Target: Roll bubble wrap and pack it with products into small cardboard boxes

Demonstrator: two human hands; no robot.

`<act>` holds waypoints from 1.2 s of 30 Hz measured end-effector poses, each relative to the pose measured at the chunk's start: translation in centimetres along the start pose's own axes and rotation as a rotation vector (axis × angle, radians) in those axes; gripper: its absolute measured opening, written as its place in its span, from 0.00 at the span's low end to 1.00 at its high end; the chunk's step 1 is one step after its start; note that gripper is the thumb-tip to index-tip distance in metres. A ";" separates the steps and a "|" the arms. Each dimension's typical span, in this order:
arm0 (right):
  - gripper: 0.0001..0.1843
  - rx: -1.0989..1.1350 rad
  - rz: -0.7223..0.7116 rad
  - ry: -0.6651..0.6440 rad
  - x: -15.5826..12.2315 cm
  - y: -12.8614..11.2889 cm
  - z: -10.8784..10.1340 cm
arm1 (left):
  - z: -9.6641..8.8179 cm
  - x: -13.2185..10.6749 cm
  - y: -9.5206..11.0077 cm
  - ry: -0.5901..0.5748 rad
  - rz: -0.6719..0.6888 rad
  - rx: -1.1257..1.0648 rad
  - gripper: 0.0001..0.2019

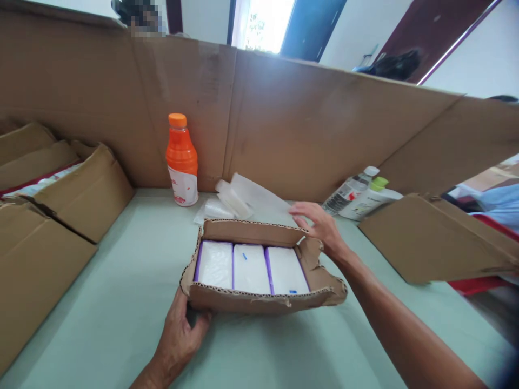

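Observation:
A small open cardboard box [239,303] with torn, rough edges sits in front of me, tilted a little. Three white packs with purple sides, a left one [216,265], a middle one [251,268] and a right one [287,270], fill it side by side. My left hand [182,327] grips the box at its near left corner, thumb under the front wall and fingers hidden by the side. Just past the far right corner, my right hand [318,224] has its fingers loosely apart, beside a clear plastic sheet [259,197]. Whether it touches the box or sheet is unclear.
An orange bottle [181,162] stands at the back left beside crumpled plastic wrap. Larger cardboard boxes [87,200] line the left. At right, a clear bottle [351,189] and a white bottle with green cap [371,200] lean near a cardboard flap [430,237]. A cardboard wall [292,119] runs behind.

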State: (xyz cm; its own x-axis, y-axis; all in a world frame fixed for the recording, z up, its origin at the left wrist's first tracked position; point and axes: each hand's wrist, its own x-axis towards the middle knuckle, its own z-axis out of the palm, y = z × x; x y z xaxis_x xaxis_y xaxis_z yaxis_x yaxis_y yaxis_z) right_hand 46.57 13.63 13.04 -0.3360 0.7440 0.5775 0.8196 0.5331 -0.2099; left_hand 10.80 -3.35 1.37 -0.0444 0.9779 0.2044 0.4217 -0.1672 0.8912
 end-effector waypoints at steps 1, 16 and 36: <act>0.11 -0.042 -0.020 0.014 -2.5 -0.1 -1.3 | -0.1 0.2 0.3 0.003 -0.003 -0.016 0.29; 0.13 -0.032 0.255 0.017 -23.0 -9.1 -6.3 | -1.9 0.2 -0.1 0.078 0.105 0.113 0.13; 0.26 0.061 0.395 -0.170 -16.7 -8.9 0.6 | -2.1 0.1 0.3 0.021 0.047 0.112 0.10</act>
State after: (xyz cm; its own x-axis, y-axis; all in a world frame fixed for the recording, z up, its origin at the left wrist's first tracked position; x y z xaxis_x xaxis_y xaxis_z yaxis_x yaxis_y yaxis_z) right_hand 44.60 -3.35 4.82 -0.0779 0.9487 0.3064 0.8733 0.2132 -0.4380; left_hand 9.05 -3.57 2.47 -0.0405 0.9662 0.2545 0.5224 -0.1966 0.8297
